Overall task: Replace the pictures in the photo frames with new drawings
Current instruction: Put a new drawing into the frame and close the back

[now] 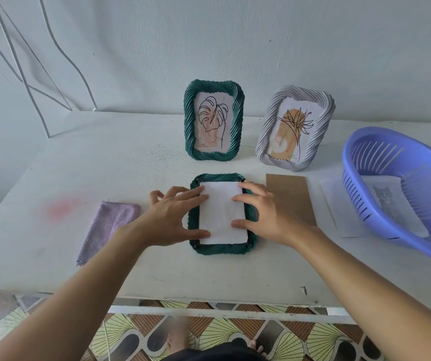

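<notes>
Grips released, left hand point(175, 217) and right hand point(263, 212) flatten paper point(222, 212) in the face-down frame point(222, 250); standing frames point(188, 121) look done, backing board point(289, 199) unfitted.

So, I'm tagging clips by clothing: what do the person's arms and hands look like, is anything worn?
The left forearm and right forearm are bare, with no sleeves in view. The left hand and right hand wear no gloves; no ring, watch or bracelet shows.

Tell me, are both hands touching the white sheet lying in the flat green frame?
Touching. The head view shows the left hand and the right hand pressing opposite edges of the white sheet inside the flat green frame.
</notes>
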Demonstrator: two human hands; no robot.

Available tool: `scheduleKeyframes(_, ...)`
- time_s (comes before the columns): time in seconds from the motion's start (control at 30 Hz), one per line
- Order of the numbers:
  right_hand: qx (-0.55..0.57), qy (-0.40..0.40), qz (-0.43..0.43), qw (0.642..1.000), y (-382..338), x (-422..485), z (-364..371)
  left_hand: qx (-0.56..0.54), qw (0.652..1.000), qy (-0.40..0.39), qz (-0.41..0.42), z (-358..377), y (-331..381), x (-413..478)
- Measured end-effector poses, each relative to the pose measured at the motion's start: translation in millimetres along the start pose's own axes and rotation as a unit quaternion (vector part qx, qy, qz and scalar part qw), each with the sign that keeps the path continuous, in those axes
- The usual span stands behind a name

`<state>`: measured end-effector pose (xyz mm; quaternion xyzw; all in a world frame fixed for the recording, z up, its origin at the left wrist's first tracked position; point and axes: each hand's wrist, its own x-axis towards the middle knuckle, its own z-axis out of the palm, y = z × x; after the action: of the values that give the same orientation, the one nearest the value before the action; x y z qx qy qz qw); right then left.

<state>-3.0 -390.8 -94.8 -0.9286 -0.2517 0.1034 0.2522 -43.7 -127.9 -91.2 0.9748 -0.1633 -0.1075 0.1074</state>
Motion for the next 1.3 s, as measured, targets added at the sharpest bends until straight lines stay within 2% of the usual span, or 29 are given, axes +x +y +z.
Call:
scheduleKeyframes(0.67,0.003,0.004,-0.015,1.000,4.2,0.6,-1.4,-0.022,1.000,0.007,-0.016,-4.5,4.1,-1.1)
scheduleKeyframes(0.8,0.020,0.067,-0.008,0.998,8.5,-2.6,-5.7,-0.014,0.999,0.031,-0.014,-9.7,9.6,1.0)
scheduleKeyframes(0.9,0.039,0.190,-0.008,0.981,17.3,-8.9,-10.4,-0.014,0.995,0.096,-0.022,-18.2,19.7,6.0)
scheduleKeyframes(0.97,0.020,0.262,0.022,0.965,25.2,-15.1,-15.1,-0.044,0.989,0.142,-0.016,-24.1,32.5,13.6)
scheduleKeyframes(1.03,-0.028,0.294,0.063,0.953,33.7,-21.7,-21.3,-0.067,0.983,0.169,0.001,-25.6,50.2,24.6)
scheduleKeyframes(1.17,-0.094,0.251,0.140,0.953,48.0,-33.8,-31.5,-0.058,0.984,0.164,0.035,-12.5,85.0,52.4)
scheduleKeyframes(1.3,-0.117,0.221,0.175,0.952,52.7,-42.0,-35.7,-0.050,0.990,0.130,0.026,1.9,112.1,76.9)
